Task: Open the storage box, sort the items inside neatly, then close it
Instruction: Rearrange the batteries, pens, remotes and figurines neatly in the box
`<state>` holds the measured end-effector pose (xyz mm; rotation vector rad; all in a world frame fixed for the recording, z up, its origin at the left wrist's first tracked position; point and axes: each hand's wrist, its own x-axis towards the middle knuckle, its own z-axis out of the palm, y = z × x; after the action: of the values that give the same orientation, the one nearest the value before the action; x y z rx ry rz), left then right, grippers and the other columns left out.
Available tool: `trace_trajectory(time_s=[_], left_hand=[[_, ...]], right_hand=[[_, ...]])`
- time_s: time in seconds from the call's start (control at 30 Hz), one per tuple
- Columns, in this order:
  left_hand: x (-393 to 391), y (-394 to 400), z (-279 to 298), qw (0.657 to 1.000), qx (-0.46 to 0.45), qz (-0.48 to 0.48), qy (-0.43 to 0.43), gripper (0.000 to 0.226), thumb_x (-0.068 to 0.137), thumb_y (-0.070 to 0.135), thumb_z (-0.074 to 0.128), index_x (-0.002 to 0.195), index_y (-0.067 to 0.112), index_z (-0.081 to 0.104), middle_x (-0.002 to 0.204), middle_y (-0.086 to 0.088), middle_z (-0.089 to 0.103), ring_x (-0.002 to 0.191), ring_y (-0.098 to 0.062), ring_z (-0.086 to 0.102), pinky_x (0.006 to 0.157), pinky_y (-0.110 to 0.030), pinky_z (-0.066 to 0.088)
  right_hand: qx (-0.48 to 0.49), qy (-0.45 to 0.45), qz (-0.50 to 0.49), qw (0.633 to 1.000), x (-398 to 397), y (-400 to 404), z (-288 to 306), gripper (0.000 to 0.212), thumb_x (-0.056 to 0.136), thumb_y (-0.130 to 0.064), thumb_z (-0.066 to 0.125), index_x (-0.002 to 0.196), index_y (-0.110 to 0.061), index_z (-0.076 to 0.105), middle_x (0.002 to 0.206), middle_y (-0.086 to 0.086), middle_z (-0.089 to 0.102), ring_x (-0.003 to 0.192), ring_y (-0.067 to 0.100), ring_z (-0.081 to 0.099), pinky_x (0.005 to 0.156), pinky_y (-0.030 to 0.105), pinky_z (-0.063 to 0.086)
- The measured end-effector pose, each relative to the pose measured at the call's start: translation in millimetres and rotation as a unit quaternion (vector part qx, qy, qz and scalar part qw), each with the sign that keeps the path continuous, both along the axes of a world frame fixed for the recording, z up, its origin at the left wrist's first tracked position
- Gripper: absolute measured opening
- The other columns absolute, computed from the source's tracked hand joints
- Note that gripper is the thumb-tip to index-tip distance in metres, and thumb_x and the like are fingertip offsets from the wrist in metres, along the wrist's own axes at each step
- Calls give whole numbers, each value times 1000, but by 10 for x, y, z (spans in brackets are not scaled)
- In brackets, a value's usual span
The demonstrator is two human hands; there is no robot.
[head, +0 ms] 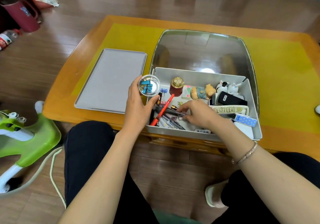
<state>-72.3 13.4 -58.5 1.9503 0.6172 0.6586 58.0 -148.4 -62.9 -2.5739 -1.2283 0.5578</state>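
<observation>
So the storage box (204, 102) sits on the bench (72, 85) with its clear lid (204, 50) flipped up and back, and a grey tray (110, 78) lies flat just to its left; opening looks done, and this seems to be the sorting step.

Left hand (136, 106) has its fingers curled round a small clear round tub (149, 87) of blue binder clips, holding it right at the box's left wall; right hand (199, 113) is down inside the box on the pile of pens (173, 120), fingers bent and seemingly pinching something small there; I can't tell exactly what, it's too tiny and partly hidden.

If I were doing this bit: collect the loose little stuff first, so the purple clip (163, 90) near the back left goes in the tub with the rest; keep the tub level and low over the box so nothing spills onto the bench; then line the pens up parallel along the front, including the orange marker (162, 110) that lies diagonally across them.

The figurines (216, 89), the red jar with the gold top (177, 88), the remote (231, 110) and the black phone (231, 99) crowd the back and right side; I'd leave those till the pens are tidy; watch the lid has room to come down over the tall jar.
</observation>
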Motion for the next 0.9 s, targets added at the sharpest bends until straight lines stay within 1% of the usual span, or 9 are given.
trace_trajectory(time_s=[0.17, 0.27, 0.4, 0.53, 0.67, 0.73, 0.8, 0.83, 0.9], left_hand=[[21, -12, -55, 999, -32, 5, -11, 68, 86, 18, 70, 141, 20, 31, 139, 2, 42, 125, -7, 44, 97, -18, 45], [17, -3, -73, 999, -37, 9, -11, 68, 85, 17, 70, 141, 21, 31, 139, 2, 42, 125, -8, 44, 98, -21, 47], [-17, 14, -87, 999, -28, 13, -10, 69, 84, 14, 71, 141, 20, 33, 140, 1, 42, 126, -9, 45, 100, -28, 48], [-43, 32, -89, 999, -42, 32, 6, 67, 84, 30, 72, 140, 22, 36, 137, 3, 43, 121, -7, 46, 91, -17, 48], [-60, 59, -85, 994, -77, 63, 51, 54, 84, 55, 61, 124, 22, 47, 118, 5, 56, 107, -10, 56, 69, -8, 44], [-62, 55, -83, 994, -73, 58, 51, 50, 84, 56, 60, 119, 23, 47, 114, 7, 56, 104, -9, 56, 65, -6, 42], [-49, 32, -74, 996, -69, 53, 37, 52, 84, 50, 64, 123, 21, 45, 116, 8, 54, 104, -7, 54, 66, -3, 42], [-42, 18, -71, 996, -68, 51, 31, 54, 84, 47, 66, 126, 20, 44, 117, 8, 52, 104, -6, 53, 66, -1, 42], [-24, -3, -72, 996, -70, 52, 23, 57, 85, 43, 67, 131, 18, 42, 122, 7, 51, 107, -6, 51, 69, 0, 42]], right_hand=[[25, 14, 9, 1000, -11, -38, 65, 34, 78, -29, 76, 110, -18, 69, 111, 2, 66, 94, 15, 57, 86, 28, 45], [65, -10, -35, 997, 53, 66, 92, 24, 87, -14, 63, 111, -16, 66, 109, 5, 65, 88, 15, 57, 79, 28, 46], [10, -43, -7, 999, 89, 238, 52, 43, 84, 1, 54, 122, -17, 61, 119, 7, 63, 110, 27, 57, 90, 42, 49], [-31, -35, 7, 999, 151, 283, 3, 21, 85, -4, 56, 98, -15, 70, 99, 7, 68, 93, 26, 61, 79, 35, 50], [43, -81, -79, 993, 253, 218, 42, 12, 85, -7, 58, 88, -11, 68, 94, 10, 70, 91, 29, 62, 81, 36, 49], [86, -106, -115, 984, 279, 152, 79, 10, 86, -9, 58, 90, -9, 67, 92, 11, 69, 90, 31, 62, 80, 37, 48], [137, -113, -128, 976, 279, 80, 135, 8, 86, -10, 61, 92, -10, 66, 89, 11, 69, 86, 29, 62, 81, 37, 48], [153, -99, -120, 976, 263, 51, 174, 8, 86, -11, 62, 92, -11, 67, 85, 9, 69, 81, 25, 62, 80, 34, 48], [134, -29, -55, 989, 203, 12, 263, 9, 85, -10, 64, 88, -14, 72, 75, -1, 69, 67, 7, 59, 71, 18, 45]])
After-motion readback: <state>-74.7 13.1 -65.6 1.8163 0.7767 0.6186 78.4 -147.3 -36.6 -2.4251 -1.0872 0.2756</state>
